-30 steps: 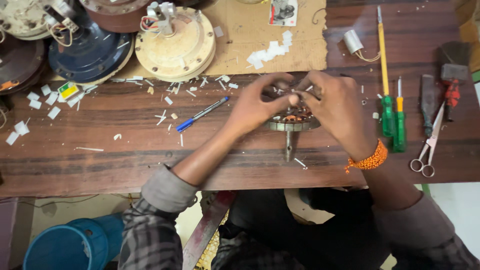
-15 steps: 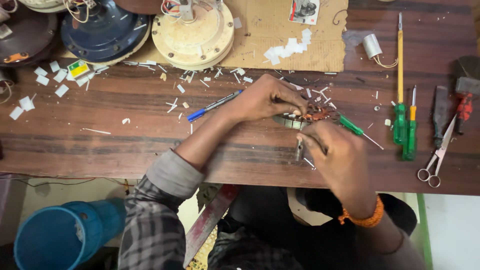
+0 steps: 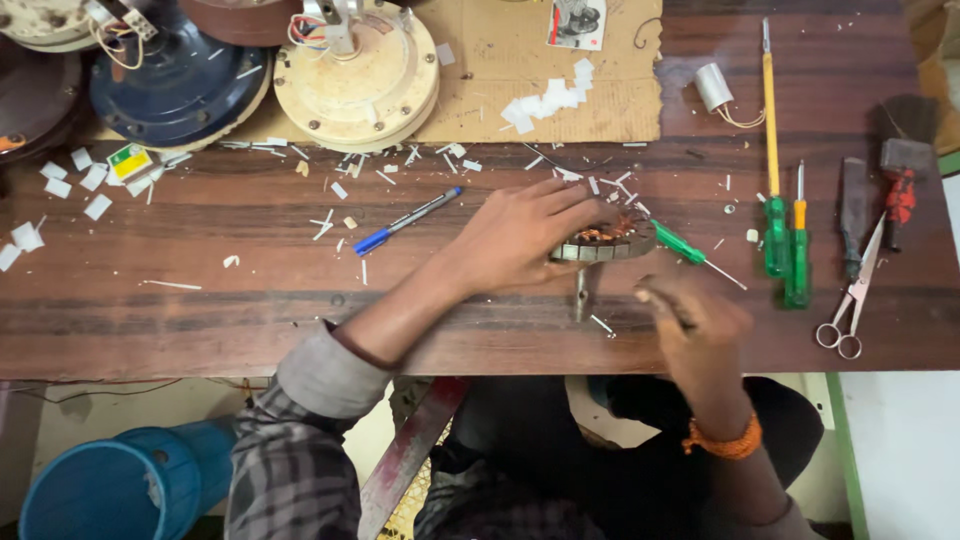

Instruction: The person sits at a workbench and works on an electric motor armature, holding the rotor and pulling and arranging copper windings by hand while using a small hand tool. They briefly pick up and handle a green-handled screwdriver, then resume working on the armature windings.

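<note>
Wooden tabletop: a copper-wound stator is gripped by the left hand, while the blurred right hand, grasp unclear, could be jolted against its windings.

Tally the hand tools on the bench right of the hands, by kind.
Green-handled screwdrivers: 3, long yellow-shafted, short orange-collared, and one lying by the stator
Scissors: 1
Red-handled hammer: 1
Dark flat tool, kind unclear: 1
Total: 6
</note>
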